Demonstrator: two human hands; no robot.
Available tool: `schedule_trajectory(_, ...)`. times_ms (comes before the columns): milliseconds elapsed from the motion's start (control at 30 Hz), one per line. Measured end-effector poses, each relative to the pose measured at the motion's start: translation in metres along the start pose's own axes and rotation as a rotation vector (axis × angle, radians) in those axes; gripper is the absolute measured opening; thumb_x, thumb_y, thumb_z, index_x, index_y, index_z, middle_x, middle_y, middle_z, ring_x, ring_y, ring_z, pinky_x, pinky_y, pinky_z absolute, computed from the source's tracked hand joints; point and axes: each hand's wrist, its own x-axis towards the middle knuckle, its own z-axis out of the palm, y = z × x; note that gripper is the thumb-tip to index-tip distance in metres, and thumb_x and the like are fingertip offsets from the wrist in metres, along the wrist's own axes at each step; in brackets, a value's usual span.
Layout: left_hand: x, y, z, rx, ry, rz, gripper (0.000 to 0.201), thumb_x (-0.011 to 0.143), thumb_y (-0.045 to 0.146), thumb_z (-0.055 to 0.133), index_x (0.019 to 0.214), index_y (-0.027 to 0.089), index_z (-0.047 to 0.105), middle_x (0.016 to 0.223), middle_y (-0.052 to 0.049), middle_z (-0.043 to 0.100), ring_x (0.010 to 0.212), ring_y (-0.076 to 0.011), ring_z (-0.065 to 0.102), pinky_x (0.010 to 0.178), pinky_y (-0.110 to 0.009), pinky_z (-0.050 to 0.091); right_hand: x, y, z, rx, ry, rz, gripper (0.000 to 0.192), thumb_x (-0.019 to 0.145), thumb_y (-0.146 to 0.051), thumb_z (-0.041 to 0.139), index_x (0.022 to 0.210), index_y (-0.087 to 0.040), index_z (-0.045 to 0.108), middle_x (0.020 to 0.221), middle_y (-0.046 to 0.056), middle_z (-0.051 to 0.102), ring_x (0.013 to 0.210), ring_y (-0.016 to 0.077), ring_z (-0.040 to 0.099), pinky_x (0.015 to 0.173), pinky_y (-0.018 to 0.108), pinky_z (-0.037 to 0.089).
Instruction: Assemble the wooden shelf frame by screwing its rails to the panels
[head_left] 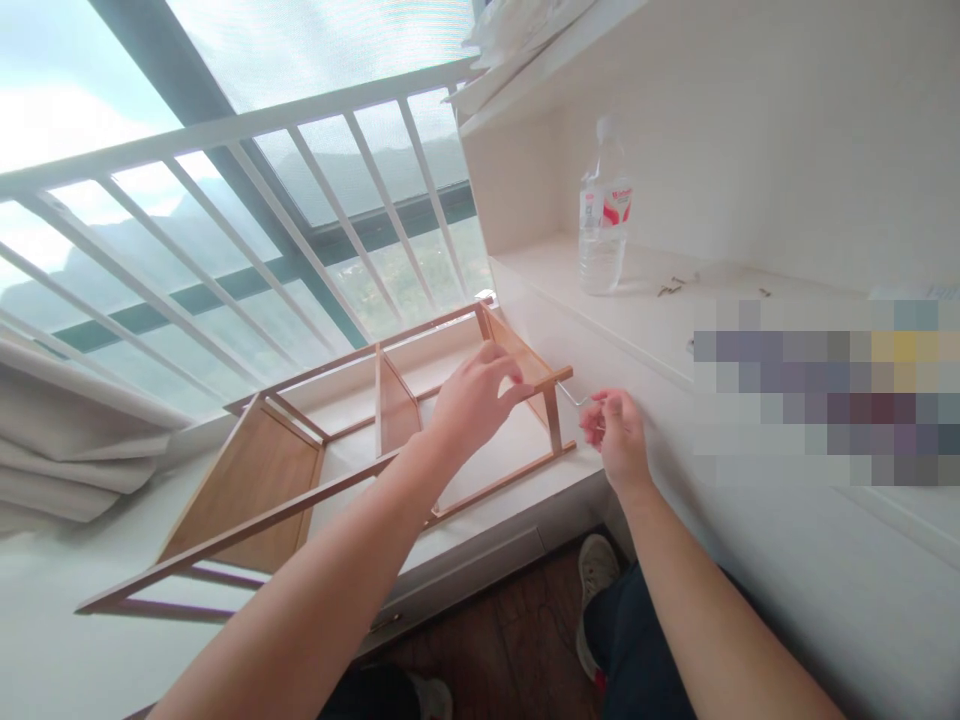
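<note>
Sticking left forearm and right forearm out front, both bare, angled inward from the bottom of the view kinda like an upside-down V. Holding the left wrist pretty much straight, with the back of the left hand mostly facing up. Curling the left fingers off to the right, with a bit of a gap behind the left thumb. Slanting the right one up and leftward, with the right hand turned in toward the other, well short of touching. Pinching with the right thumb on top and bending the right fingers inward. Can't make out the left pinky, tbh.
</note>
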Motion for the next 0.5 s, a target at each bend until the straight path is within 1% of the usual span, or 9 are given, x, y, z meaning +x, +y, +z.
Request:
schedule_trajectory(67, -0.038, -0.002, -0.008, -0.066, 0.091, -0.046, 0.018, 0.094, 0.035, 0.064, 0.082, 0.022, 0.069, 0.101, -0.004, 0.065, 0.089, -0.018, 0.064, 0.088, -0.033, 0.055, -0.001, 0.004, 0.0, -0.016, 0.102, 0.012, 0.056, 0.092, -0.079, 0.049, 0.087, -0.023, 0.05, 0.058, -0.006, 0.053, 0.046, 0.0097, 0.043, 0.042, 0.021, 0.032)
schedule_trajectory(133, -0.085, -0.007, -0.013, -0.139, 0.145, -0.095, 0.02, 0.089, 0.034, 0.067, 0.074, 0.022, 0.062, 0.095, -0.003, 0.061, 0.079, -0.016, 0.059, 0.081, -0.032, 0.055, -0.002, 0.009, 0.0, -0.024, 0.122, 0.018, 0.056, 0.092, -0.078, 0.05, 0.082, -0.024, 0.047, 0.057, -0.007, 0.05, 0.045, 0.0097, 0.041, 0.042, 0.022, 0.03)
schedule_trajectory(233, -0.168, -0.015, -0.011, -0.237, 0.101, -0.253, 0.027, 0.092, 0.034, 0.06, 0.068, 0.022, 0.06, 0.098, -0.006, 0.061, 0.087, -0.0187, 0.06, 0.083, -0.033, 0.055, -0.01, 0.016, -0.001, -0.052, 0.087, 0.054, 0.057, 0.091, -0.08, 0.05, 0.084, -0.024, 0.049, 0.057, -0.006, 0.052, 0.045, 0.0102, 0.04, 0.043, 0.023, 0.03)
schedule_trajectory(300, -0.228, -0.021, -0.002, -0.31, 0.011, -0.438, 0.018, 0.09, 0.036, 0.06, 0.09, 0.025, 0.074, 0.129, -0.009, 0.06, 0.104, -0.0217, 0.063, 0.088, -0.033, 0.056, -0.022, 0.019, -0.003, -0.087, 0.056, 0.091, 0.057, 0.09, -0.081, 0.049, 0.086, -0.024, 0.05, 0.058, -0.006, 0.053, 0.046, 0.0106, 0.041, 0.044, 0.023, 0.031)
schedule_trajectory(333, -0.259, -0.024, 0.004, -0.366, -0.05, -0.534, 0.034, 0.086, 0.037, 0.064, 0.118, 0.029, 0.074, 0.146, -0.009, 0.052, 0.108, -0.0221, 0.063, 0.086, -0.032, 0.057, -0.03, 0.021, -0.005, -0.102, 0.037, 0.108, 0.057, 0.09, -0.08, 0.05, 0.087, -0.024, 0.051, 0.057, -0.006, 0.053, 0.046, 0.0108, 0.041, 0.045, 0.023, 0.032)
schedule_trajectory(367, -0.29, -0.027, 0.01, -0.414, -0.072, -0.63, 0.056, 0.084, 0.037, 0.064, 0.14, 0.034, 0.064, 0.153, -0.008, 0.047, 0.105, -0.0214, 0.064, 0.081, -0.032, 0.058, -0.039, 0.022, -0.006, -0.112, 0.018, 0.124, 0.057, 0.09, -0.08, 0.051, 0.086, -0.023, 0.052, 0.057, -0.006, 0.053, 0.046, 0.0109, 0.041, 0.045, 0.023, 0.032)
schedule_trajectory(400, -0.32, -0.03, 0.018, -0.466, -0.101, -0.704, 0.067, 0.083, 0.038, 0.064, 0.15, 0.038, 0.054, 0.153, -0.007, 0.048, 0.1, -0.0208, 0.065, 0.076, -0.031, 0.058, -0.048, 0.023, -0.008, -0.121, -0.004, 0.14, 0.057, 0.089, -0.08, 0.052, 0.085, -0.023, 0.053, 0.056, -0.006, 0.053, 0.046, 0.011, 0.042, 0.045, 0.023, 0.033)
schedule_trajectory(467, -0.377, -0.033, 0.034, -0.528, -0.167, -0.784, 0.06, 0.079, 0.042, 0.066, 0.139, 0.044, 0.066, 0.138, -0.004, 0.062, 0.095, -0.0227, 0.067, 0.073, -0.033, 0.058, -0.068, 0.025, -0.013, -0.14, -0.047, 0.172, 0.059, 0.087, -0.081, 0.055, 0.083, -0.022, 0.055, 0.055, -0.005, 0.053, 0.045, 0.0115, 0.042, 0.043, 0.024, 0.033)
schedule_trajectory(500, -0.401, -0.034, 0.042, -0.562, -0.199, -0.803, 0.045, 0.075, 0.047, 0.069, 0.118, 0.044, 0.078, 0.126, -0.004, 0.069, 0.095, -0.0257, 0.069, 0.073, -0.035, 0.058, -0.077, 0.026, -0.016, -0.152, -0.07, 0.189, 0.059, 0.086, -0.081, 0.056, 0.082, -0.022, 0.056, 0.054, -0.004, 0.053, 0.044, 0.0119, 0.042, 0.042, 0.024, 0.033)
